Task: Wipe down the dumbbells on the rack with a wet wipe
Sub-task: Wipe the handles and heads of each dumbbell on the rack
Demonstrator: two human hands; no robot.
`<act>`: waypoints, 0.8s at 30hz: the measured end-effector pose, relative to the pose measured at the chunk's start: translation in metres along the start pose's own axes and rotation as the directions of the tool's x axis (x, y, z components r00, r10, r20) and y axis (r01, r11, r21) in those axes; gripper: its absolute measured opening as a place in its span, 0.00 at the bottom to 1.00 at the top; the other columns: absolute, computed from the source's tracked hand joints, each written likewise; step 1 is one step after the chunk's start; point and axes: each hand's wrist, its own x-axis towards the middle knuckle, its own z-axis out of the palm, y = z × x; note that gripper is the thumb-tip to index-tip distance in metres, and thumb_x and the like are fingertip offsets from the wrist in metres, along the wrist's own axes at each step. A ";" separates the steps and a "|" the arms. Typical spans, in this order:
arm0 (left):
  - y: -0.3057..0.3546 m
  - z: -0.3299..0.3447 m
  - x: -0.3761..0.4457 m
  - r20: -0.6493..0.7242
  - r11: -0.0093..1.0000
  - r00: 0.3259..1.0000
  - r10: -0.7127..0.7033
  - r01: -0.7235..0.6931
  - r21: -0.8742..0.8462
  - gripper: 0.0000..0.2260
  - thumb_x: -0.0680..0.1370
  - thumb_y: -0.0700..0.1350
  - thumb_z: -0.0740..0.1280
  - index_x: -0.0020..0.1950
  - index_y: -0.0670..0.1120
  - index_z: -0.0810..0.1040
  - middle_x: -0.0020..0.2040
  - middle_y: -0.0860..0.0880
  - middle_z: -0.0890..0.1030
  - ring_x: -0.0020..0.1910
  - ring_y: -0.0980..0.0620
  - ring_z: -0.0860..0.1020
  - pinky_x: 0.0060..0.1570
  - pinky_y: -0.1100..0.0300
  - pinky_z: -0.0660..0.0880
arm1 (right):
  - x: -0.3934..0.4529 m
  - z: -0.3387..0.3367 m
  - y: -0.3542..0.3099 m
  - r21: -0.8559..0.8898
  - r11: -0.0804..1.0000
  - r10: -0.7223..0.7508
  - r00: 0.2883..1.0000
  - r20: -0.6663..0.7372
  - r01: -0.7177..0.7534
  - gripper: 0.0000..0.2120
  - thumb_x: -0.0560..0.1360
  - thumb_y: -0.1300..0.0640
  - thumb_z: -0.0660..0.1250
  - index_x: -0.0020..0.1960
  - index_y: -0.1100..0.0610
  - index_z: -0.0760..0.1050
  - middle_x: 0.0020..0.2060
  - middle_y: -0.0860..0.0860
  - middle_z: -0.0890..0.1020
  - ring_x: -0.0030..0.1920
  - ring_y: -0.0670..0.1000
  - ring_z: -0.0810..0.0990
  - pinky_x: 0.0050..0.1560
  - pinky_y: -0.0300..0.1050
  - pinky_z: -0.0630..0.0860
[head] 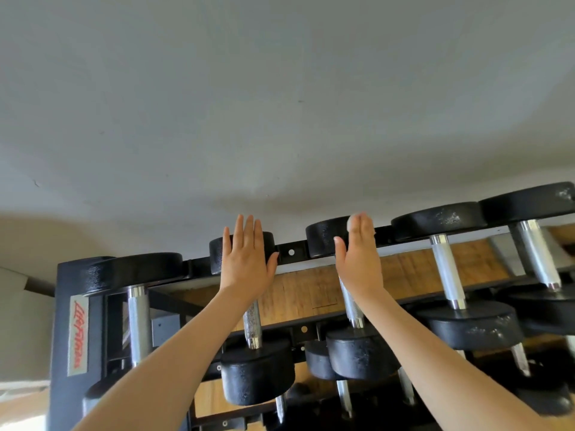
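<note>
Both your hands are up at the rack's (294, 251) back rail, top tier. Left hand (245, 259) is flat, fingers straight and together, resting on the far head of the second dumbbell (241, 251) from the rack's left end. Right hand (361, 256) is flat too, fingers together, edge-on against the far head of the third dumbbell (326, 241). There's a pale scrap at the fingertips, maybe the wet wipe (351, 224); can't confirm.

If so, keep the palm pressing it, sweep round the head's rim, then down the knurled handle to the near head. Brace with the left so nothing rolls. The dumbbells toward the right end look dusty; do those next.
</note>
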 end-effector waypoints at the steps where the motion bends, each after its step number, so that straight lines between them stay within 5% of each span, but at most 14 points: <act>1: 0.000 0.000 0.000 -0.001 1.000 1.000 0.000 0.000 0.000 0.33 0.82 0.60 0.45 0.79 0.41 0.42 0.80 0.42 0.44 0.78 0.42 0.39 0.70 0.46 0.33 | 0.000 0.002 -0.003 -0.085 0.989 -0.122 0.993 -0.001 0.121 0.28 0.80 0.53 0.56 0.76 0.64 0.54 0.75 0.61 0.57 0.76 0.58 0.53 0.73 0.50 0.50; 4: 0.000 0.001 0.001 -0.012 1.000 1.000 -0.001 0.001 -0.007 0.33 0.82 0.60 0.45 0.79 0.41 0.43 0.80 0.42 0.45 0.78 0.42 0.39 0.70 0.46 0.32 | 0.001 0.010 -0.003 -0.314 0.783 -0.493 0.843 0.213 0.537 0.25 0.76 0.55 0.64 0.70 0.65 0.67 0.69 0.59 0.70 0.72 0.58 0.64 0.71 0.54 0.53; 6: 0.000 0.001 0.001 -0.009 1.000 1.000 0.005 -0.005 -0.009 0.33 0.82 0.60 0.45 0.79 0.41 0.43 0.80 0.42 0.45 0.78 0.42 0.40 0.70 0.46 0.32 | 0.004 0.007 0.002 -0.344 0.721 -0.566 0.797 0.210 0.602 0.24 0.73 0.56 0.69 0.67 0.63 0.72 0.66 0.58 0.74 0.69 0.57 0.69 0.69 0.56 0.58; 8: 0.000 0.000 0.000 -0.006 1.000 1.000 0.008 -0.008 -0.009 0.33 0.82 0.60 0.45 0.79 0.41 0.43 0.80 0.42 0.46 0.78 0.42 0.40 0.70 0.46 0.32 | 0.002 0.002 0.008 -0.277 0.818 -0.502 0.861 0.083 0.504 0.23 0.76 0.57 0.64 0.69 0.62 0.69 0.69 0.58 0.71 0.70 0.57 0.68 0.69 0.55 0.64; 10: 0.000 0.000 0.000 -0.013 1.000 1.000 0.007 -0.008 -0.020 0.33 0.82 0.61 0.46 0.79 0.41 0.43 0.80 0.42 0.46 0.78 0.42 0.40 0.70 0.46 0.32 | -0.001 -0.003 0.009 -0.059 0.970 -0.236 0.971 -0.024 0.235 0.24 0.80 0.55 0.57 0.74 0.60 0.60 0.74 0.56 0.61 0.74 0.54 0.59 0.71 0.47 0.59; 13: 0.000 0.000 0.001 -0.012 1.000 1.000 0.010 -0.010 -0.023 0.34 0.81 0.61 0.46 0.79 0.40 0.44 0.80 0.42 0.47 0.78 0.42 0.40 0.70 0.45 0.33 | 0.001 0.003 0.003 0.117 0.992 0.063 0.994 -0.090 -0.052 0.25 0.82 0.54 0.54 0.76 0.61 0.54 0.76 0.58 0.57 0.76 0.53 0.53 0.70 0.39 0.51; 16: 0.000 0.001 0.001 -0.014 1.000 1.000 0.009 -0.009 -0.012 0.34 0.81 0.62 0.46 0.79 0.40 0.44 0.80 0.42 0.47 0.78 0.42 0.40 0.71 0.45 0.33 | -0.004 0.010 -0.007 -0.089 0.979 -0.189 0.981 -0.047 0.184 0.24 0.80 0.54 0.57 0.73 0.65 0.62 0.72 0.61 0.63 0.74 0.59 0.57 0.70 0.50 0.54; 19: 0.000 0.001 0.000 -0.019 1.000 1.000 0.007 -0.007 -0.011 0.34 0.81 0.62 0.46 0.79 0.40 0.44 0.80 0.42 0.47 0.78 0.42 0.40 0.72 0.45 0.35 | -0.006 0.011 0.007 -0.330 0.764 -0.532 0.831 0.164 0.554 0.23 0.77 0.53 0.57 0.69 0.62 0.69 0.69 0.58 0.71 0.71 0.56 0.61 0.68 0.56 0.59; 21: 0.000 0.000 0.000 -0.017 1.000 1.000 0.008 -0.008 -0.005 0.34 0.81 0.62 0.46 0.79 0.41 0.44 0.80 0.42 0.47 0.78 0.42 0.40 0.72 0.45 0.35 | -0.004 0.002 0.015 -0.246 0.830 -0.497 0.864 0.080 0.500 0.23 0.77 0.55 0.59 0.70 0.60 0.68 0.70 0.57 0.69 0.71 0.55 0.64 0.68 0.52 0.62; 24: 0.000 0.001 0.001 -0.025 1.000 1.000 0.008 -0.008 -0.011 0.34 0.81 0.62 0.47 0.79 0.41 0.45 0.80 0.42 0.48 0.78 0.42 0.41 0.71 0.45 0.34 | -0.006 -0.003 0.013 0.017 0.993 -0.115 0.993 -0.035 0.116 0.25 0.81 0.55 0.55 0.76 0.59 0.56 0.76 0.55 0.57 0.73 0.48 0.55 0.70 0.43 0.59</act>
